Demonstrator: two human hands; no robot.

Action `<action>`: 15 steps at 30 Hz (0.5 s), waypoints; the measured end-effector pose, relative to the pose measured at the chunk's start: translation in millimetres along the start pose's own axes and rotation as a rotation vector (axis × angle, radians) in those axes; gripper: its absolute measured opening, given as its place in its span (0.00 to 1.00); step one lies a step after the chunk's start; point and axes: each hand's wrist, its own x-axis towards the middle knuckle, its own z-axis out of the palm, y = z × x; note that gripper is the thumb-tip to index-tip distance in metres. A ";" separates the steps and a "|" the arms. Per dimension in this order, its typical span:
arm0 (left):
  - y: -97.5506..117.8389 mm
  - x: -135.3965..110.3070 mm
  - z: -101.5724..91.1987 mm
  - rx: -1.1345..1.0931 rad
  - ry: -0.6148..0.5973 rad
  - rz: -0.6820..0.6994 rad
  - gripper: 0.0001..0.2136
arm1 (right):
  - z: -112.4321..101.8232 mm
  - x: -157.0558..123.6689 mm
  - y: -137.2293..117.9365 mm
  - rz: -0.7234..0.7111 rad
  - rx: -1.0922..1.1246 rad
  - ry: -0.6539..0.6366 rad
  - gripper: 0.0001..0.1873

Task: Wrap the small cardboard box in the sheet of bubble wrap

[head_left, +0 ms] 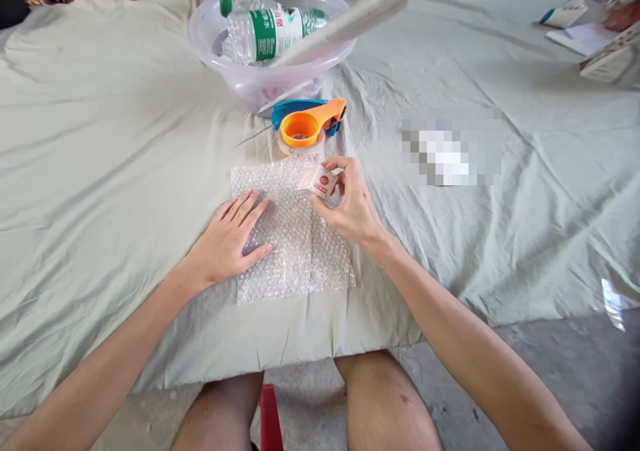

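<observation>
A sheet of bubble wrap (pixel 295 251) lies flat on the cloth-covered table in front of me. My left hand (pixel 235 238) rests on its left side, fingers spread and holding nothing. Between the thumb and fingers of my right hand (pixel 350 204) is a small white box (pixel 321 182) with a red round print on one face. That box is over the upper right part of the bubble wrap; whether it touches the sheet I cannot tell. Just beyond the sheet are an orange ring-shaped tool (pixel 300 128), a blue tool (pixel 295 106) and a roll of clear tape (pixel 287 148).
A pale purple basin (pixel 240 81) at the back holds plastic bottles (pixel 275 34) with green labels and a long rolled sheet (pixel 360 18). To the right lies a blurred-out white item (pixel 445 154). Another person's hand (pixel 620 18) is near papers (pixel 583 36) at the far right.
</observation>
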 end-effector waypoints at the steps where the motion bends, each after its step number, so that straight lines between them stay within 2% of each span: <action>1: 0.0 -0.2 0.1 -0.002 0.003 0.002 0.39 | -2.0 0.8 5.4 0.043 -0.035 0.054 0.26; 4: -0.1 -0.8 0.6 -0.003 0.010 0.009 0.39 | -12.1 2.9 25.6 0.192 -0.243 0.239 0.33; 6: -0.1 -1.1 0.8 -0.003 0.010 0.012 0.38 | -18.4 3.2 38.5 0.237 -0.372 0.302 0.37; 10: 0.0 -1.1 0.7 0.000 0.011 0.013 0.38 | -21.1 2.1 49.7 0.217 -0.413 0.317 0.33; 13: 0.2 -1.2 0.7 0.006 0.009 0.013 0.38 | -20.4 3.1 45.3 0.241 -0.387 0.300 0.34; 15: 0.3 -1.4 0.8 0.006 0.007 0.009 0.38 | -22.4 5.0 41.1 0.258 -0.370 0.287 0.30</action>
